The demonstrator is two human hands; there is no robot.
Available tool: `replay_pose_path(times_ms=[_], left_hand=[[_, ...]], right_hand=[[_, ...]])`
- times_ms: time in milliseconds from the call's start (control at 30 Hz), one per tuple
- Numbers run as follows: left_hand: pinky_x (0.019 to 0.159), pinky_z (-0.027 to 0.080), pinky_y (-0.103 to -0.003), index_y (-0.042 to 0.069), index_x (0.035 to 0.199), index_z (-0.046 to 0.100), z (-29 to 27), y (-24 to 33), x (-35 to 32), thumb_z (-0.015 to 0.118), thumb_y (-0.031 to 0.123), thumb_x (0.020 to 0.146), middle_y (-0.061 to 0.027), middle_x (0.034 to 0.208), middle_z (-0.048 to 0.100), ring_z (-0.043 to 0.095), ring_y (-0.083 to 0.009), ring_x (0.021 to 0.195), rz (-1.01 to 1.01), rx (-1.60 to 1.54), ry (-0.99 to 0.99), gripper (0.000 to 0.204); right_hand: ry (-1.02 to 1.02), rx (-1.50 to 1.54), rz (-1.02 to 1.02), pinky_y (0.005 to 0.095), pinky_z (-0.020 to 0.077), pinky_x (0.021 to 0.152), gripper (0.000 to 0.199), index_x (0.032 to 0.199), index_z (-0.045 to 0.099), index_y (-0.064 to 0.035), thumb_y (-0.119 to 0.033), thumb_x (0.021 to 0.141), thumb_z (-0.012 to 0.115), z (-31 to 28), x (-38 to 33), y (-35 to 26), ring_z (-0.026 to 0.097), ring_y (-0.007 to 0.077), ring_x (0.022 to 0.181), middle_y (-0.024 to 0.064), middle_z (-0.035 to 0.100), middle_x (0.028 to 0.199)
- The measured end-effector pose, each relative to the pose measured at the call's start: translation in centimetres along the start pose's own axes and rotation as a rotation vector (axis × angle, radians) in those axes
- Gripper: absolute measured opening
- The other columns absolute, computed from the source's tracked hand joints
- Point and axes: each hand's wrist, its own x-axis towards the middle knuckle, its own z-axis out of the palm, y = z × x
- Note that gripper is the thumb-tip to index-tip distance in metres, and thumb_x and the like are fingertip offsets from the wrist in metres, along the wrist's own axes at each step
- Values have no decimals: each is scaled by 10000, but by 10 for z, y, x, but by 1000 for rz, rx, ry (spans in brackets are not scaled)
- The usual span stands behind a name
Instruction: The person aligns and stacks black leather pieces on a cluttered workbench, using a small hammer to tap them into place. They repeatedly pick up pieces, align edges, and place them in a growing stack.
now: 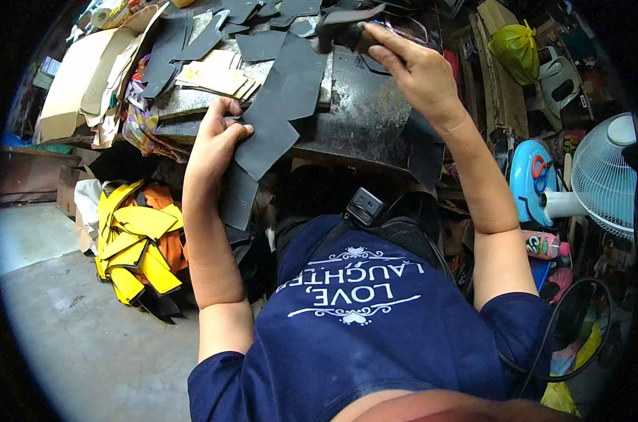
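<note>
At the near edge of the dark workbench point(357, 126), my left hand point(219, 135) pinches the edge of a long black sheet piece point(291, 81) with notched edges, which looks like leather or a synthetic. Its near end hangs over the edge, with another black piece point(240, 198) below it. My right hand point(421, 74) is closed round the handle of a dark hammer point(336, 32), partly blurred, whose face is at the far end of the long piece. Whether it touches is hard to tell. Several cut black pieces point(261, 46) lie beyond, beside cream-coloured cards point(220, 76).
Large cardboard sheets point(86, 77) lie at the bench's left end. A pile of yellow and black pieces point(139, 235) sits on the floor at left. To the right are a white fan point(607, 176), a blue round object point(526, 176), a pink bottle point(544, 245) and a yellow-green bag point(516, 53).
</note>
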Motion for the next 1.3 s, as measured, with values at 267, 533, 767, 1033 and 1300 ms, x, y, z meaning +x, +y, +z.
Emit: replay_pose_path(times_ms=[267,533,767,1033,1300], left_hand=[[644,331,-207,98,978,482,9,-17,31,680,73,836,65,778,407,397,-44,730,78,45,-41,245],[637,479,-339,-6,1140,463,18,-12,45,710,88,850,-88,748,563,546,-158,693,199,426,-8,393],[671,480,-307,17,1191,485,9,-13,14,659,-13,839,-95,729,595,559,-158,679,254,368,76,394],[738,509,-383,-13,1174,483,34,-1,58,678,14,847,-171,775,646,654,-299,759,253,526,79,381],[774,504,-433,-18,1127,467,39,-5,73,663,10,851,-220,851,653,658,-389,837,396,602,149,340]], right_hand=[[-57,-55,36,341,559,755,340,1275,661,-309,-422,962,595,3,5,-6,725,249,849,96,738,997],[-133,-111,-19,424,570,720,380,1304,626,-264,-441,976,551,51,7,-4,701,349,859,136,723,983],[-180,-5,17,348,556,684,362,1301,650,-279,-417,971,588,30,19,1,722,228,773,79,744,938],[-253,-37,104,446,567,660,355,1264,648,-337,-485,956,555,27,17,-20,706,342,797,149,715,897],[62,252,39,433,566,675,357,1276,641,-321,-446,947,582,18,4,-17,704,329,794,135,717,929]])
